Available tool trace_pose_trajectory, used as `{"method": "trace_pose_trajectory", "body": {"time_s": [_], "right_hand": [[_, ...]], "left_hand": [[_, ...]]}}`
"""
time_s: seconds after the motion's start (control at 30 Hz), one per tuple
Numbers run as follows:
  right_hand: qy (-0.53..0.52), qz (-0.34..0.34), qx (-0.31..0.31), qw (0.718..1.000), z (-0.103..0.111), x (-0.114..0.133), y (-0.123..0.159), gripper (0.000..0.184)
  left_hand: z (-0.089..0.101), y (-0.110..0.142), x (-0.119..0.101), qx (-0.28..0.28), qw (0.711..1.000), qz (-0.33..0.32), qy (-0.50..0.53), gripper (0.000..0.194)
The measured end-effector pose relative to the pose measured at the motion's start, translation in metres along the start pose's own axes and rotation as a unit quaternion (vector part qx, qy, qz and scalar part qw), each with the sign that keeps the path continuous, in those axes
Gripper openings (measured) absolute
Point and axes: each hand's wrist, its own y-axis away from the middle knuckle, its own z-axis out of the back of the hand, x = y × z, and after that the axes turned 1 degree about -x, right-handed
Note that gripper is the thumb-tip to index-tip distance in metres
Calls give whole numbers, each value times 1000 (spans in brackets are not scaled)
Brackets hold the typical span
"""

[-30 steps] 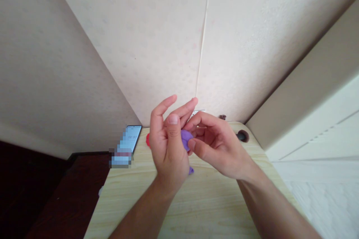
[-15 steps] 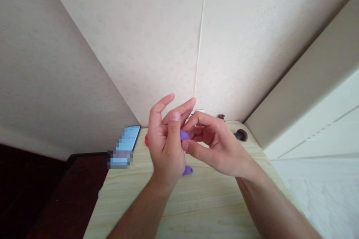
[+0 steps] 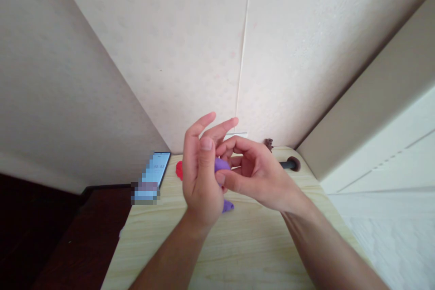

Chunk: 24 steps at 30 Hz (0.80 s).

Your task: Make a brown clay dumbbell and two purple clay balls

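Note:
A smooth purple lump of modelling clay (image 3: pixel 222 165) is held between my two hands, above the table. My left hand (image 3: pixel 203 176) stands upright with its thumb raised and some fingers loosely stretched; the clay rests against its inner side, partly hidden by the thumb. From the right, my right hand (image 3: pixel 256 170) pinches the same lump between thumb and curled fingers. Below the hands, a second purple piece (image 3: pixel 228 206) lies on the table, its left end covered by my left wrist. Behind my left hand shows part of a red crumpled piece (image 3: pixel 179 171).
The pale wood-grain table (image 3: pixel 251 253) stands against the wall. A phone (image 3: pixel 152 176) with a lit screen lies at its left edge. At the far right are a cable hole with a dark rod-like thing (image 3: pixel 288 164) and a small brown object (image 3: pixel 268 144). A white cabinet (image 3: pixel 384 145) borders the right.
Both hands have shifted slightly, my right hand a little to the left. The left thumb has moved left, and more of the purple lump shows between the hands.

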Motion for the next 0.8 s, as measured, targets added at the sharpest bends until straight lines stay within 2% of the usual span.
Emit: {"method": "trace_pose_trajectory", "body": {"time_s": [0.13, 0.23, 0.3, 0.4, 0.47, 0.53, 0.63, 0.7, 0.8], "right_hand": [[30, -36, -8, 999, 3, 1, 0, 28], [26, -31, -10, 999, 5, 2, 0, 30], [59, 1, -32, 998, 5, 2, -1, 32], [182, 68, -84, 977, 5, 1, -2, 33], [251, 100, -88, 959, 4, 1, -2, 31], [281, 118, -70, 950, 4, 1, 0, 32], [279, 121, -32, 952, 4, 4, 3, 33], [282, 122, -17, 952, 5, 7, 5, 28], [336, 146, -48, 929, 7, 12, 7, 18]], "left_hand": [[4, -2, 5, 2, 999, -29, -31, 28], [10, -6, 11, 9, 999, -37, -37, 29], [13, -8, 15, 10, 1000, 1, -20, 30], [15, -11, 18, 13, 994, 101, 47, 37], [14, -13, 19, 10, 983, 166, 81, 39], [13, -15, 18, 5, 975, 203, 93, 39], [13, -17, 16, -4, 973, 209, 100, 37], [14, -18, 15, -5, 975, 201, 96, 36], [14, -18, 17, 11, 976, 198, 91, 38]]}}
